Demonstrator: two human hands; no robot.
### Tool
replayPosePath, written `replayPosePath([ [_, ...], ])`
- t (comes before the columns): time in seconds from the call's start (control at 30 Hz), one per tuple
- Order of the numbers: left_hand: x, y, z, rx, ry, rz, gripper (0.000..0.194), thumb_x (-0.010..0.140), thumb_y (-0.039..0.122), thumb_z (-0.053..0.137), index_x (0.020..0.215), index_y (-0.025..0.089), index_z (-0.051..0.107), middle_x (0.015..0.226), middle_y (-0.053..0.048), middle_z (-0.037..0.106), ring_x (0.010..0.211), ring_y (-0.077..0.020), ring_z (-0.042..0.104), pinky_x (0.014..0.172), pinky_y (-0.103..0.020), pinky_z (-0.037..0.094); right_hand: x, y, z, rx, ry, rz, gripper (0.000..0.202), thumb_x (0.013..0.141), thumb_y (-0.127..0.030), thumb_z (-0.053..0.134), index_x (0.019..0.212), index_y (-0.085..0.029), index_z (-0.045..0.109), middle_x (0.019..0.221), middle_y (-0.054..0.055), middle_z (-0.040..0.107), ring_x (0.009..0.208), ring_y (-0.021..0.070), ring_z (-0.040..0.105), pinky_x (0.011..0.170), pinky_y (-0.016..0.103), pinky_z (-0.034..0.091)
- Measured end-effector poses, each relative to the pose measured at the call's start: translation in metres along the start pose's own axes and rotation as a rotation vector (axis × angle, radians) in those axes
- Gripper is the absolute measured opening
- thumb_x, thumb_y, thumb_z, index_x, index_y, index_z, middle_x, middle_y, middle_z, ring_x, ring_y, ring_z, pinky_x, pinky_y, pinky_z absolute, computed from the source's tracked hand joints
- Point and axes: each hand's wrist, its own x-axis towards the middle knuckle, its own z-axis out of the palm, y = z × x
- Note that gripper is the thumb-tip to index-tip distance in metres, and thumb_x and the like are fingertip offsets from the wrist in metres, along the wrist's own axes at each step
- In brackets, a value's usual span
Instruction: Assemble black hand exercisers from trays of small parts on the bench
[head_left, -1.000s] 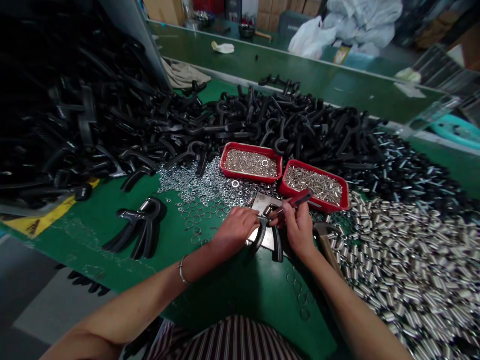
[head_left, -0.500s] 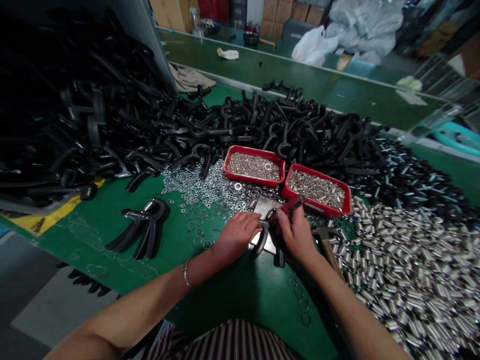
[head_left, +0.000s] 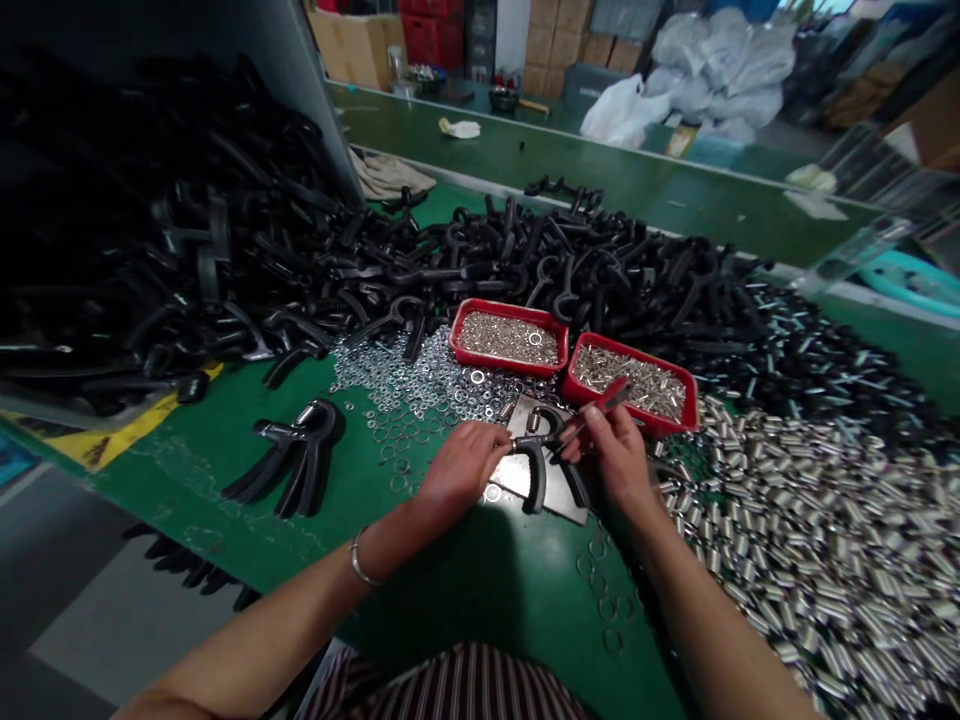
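The black hand grip (head_left: pixel 535 480), legs splayed below a coil spring (head_left: pixel 533 423), sits over the metal plate (head_left: pixel 556 492). The left hand (head_left: pixel 463 465), palm down, pinches its left side; the right hand (head_left: pixel 621 458), fingers curled, grasps a red-handled tool (head_left: pixel 614 391).

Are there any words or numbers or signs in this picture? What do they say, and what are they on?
No text can be read for sure.
Dark grey box at the back: pale letters, maybe "EXT" at the start, too blurred to be certain.
Yellow strip on the left: dark marks, too blurred to tell if they are printing.
Black sprung handle by the hands: no writing I can make out.
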Motion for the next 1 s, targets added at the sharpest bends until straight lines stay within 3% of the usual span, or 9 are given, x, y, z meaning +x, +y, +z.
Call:
replayPosePath([
  [0.13, 0.003, -0.002, -0.016, -0.161, 0.088, -0.228, 0.013, 0.096, 0.028, 0.055, 0.094, 0.019, 0.063, 0.090, -0.002, 0.069, 0.084, -0.0160, 0.063, 0.080, -0.030, 0.050, 0.004, 0.006, 0.003, 0.011, 0.020, -0.014, 0.028, 0.092, -0.048, 0.061, 0.099, -0.023, 0.050, 0.080, 0.000, 0.072, 0.058, 0.0138, 0.067, 0.052, 0.025, 0.051],
  [0.33, 0.015, 0.012, -0.022, -0.420, 0.042, -0.374, 0.021, 0.088, 0.041, 0.060, 0.088, 0.021, 0.067, 0.088, -0.002, 0.072, 0.082, -0.0186, 0.067, 0.079, -0.031, 0.052, -0.006, -0.016, -0.010, 0.049, 0.083, 0.032, 0.034, 0.090, -0.054, 0.060, 0.097, -0.023, 0.048, 0.077, -0.001, 0.072, 0.051, 0.0128, 0.064, 0.048, 0.023, 0.050],
  [0.43, 0.020, 0.011, -0.018, -0.543, -0.026, -0.463, 0.032, 0.082, 0.053, 0.062, 0.084, 0.021, 0.065, 0.077, -0.001, 0.072, 0.076, -0.0220, 0.069, 0.074, -0.032, 0.054, -0.021, -0.029, -0.033, 0.003, 0.088, 0.038, 0.040, 0.088, -0.058, 0.059, 0.102, -0.022, 0.049, 0.072, -0.001, 0.070, 0.047, 0.0131, 0.062, 0.043, 0.022, 0.047],
  [0.53, 0.026, 0.006, -0.013, -0.568, -0.026, -0.447, 0.038, 0.076, 0.060, 0.065, 0.086, 0.023, 0.065, 0.075, 0.000, 0.071, 0.071, -0.0231, 0.068, 0.071, -0.033, 0.054, -0.040, -0.034, -0.065, -0.112, 0.171, 0.013, 0.044, 0.087, -0.060, 0.060, 0.108, -0.022, 0.050, 0.065, -0.003, 0.067, 0.041, 0.0133, 0.058, 0.039, 0.022, 0.043],
  [0.7, 0.021, 0.016, -0.015, -0.558, -0.045, -0.382, 0.038, 0.081, 0.056, 0.062, 0.097, 0.022, 0.070, 0.083, -0.002, 0.072, 0.082, -0.0246, 0.069, 0.079, -0.035, 0.054, -0.070, -0.014, -0.120, -0.302, 0.324, 0.086, 0.044, 0.085, -0.065, 0.056, 0.097, -0.023, 0.051, 0.059, -0.005, 0.063, 0.038, 0.0158, 0.054, 0.039, 0.026, 0.042],
  [0.77, 0.018, 0.022, -0.018, -0.546, -0.060, -0.324, 0.034, 0.084, 0.051, 0.060, 0.099, 0.022, 0.071, 0.092, -0.004, 0.073, 0.089, -0.0246, 0.069, 0.083, -0.036, 0.054, -0.072, -0.004, -0.138, -0.494, 0.333, 0.071, 0.041, 0.085, -0.063, 0.055, 0.093, -0.022, 0.055, 0.062, -0.002, 0.064, 0.048, 0.0191, 0.060, 0.047, 0.030, 0.048],
  [0.83, 0.016, 0.027, -0.022, -0.488, -0.048, -0.269, 0.028, 0.086, 0.045, 0.059, 0.096, 0.022, 0.072, 0.097, -0.005, 0.073, 0.093, -0.0239, 0.068, 0.086, -0.036, 0.053, -0.071, -0.002, -0.149, -0.707, 0.354, -0.042, 0.038, 0.086, -0.057, 0.057, 0.095, -0.021, 0.060, 0.079, 0.005, 0.070, 0.068, 0.0238, 0.067, 0.064, 0.038, 0.055],
  [0.93, 0.015, 0.034, -0.029, -0.397, 0.011, -0.248, 0.024, 0.085, 0.041, 0.062, 0.096, 0.021, 0.071, 0.099, -0.004, 0.073, 0.094, -0.0223, 0.068, 0.087, -0.035, 0.052, -0.077, -0.012, -0.149, -0.948, 0.454, -0.287, 0.040, 0.088, -0.051, 0.056, 0.112, -0.018, 0.061, 0.109, 0.015, 0.066, 0.098, 0.0300, 0.065, 0.088, 0.048, 0.052],
  [1.0, 0.017, 0.038, -0.032, -0.360, 0.034, -0.256, 0.023, 0.084, 0.039, 0.064, 0.096, 0.020, 0.070, 0.095, -0.004, 0.073, 0.089, -0.0208, 0.068, 0.082, -0.032, 0.053, -0.090, -0.020, -0.141, -1.040, 0.418, -0.362, 0.038, 0.092, -0.047, 0.052, 0.115, -0.018, 0.060, 0.114, 0.016, 0.063, 0.105, 0.0308, 0.062, 0.095, 0.049, 0.048],
])
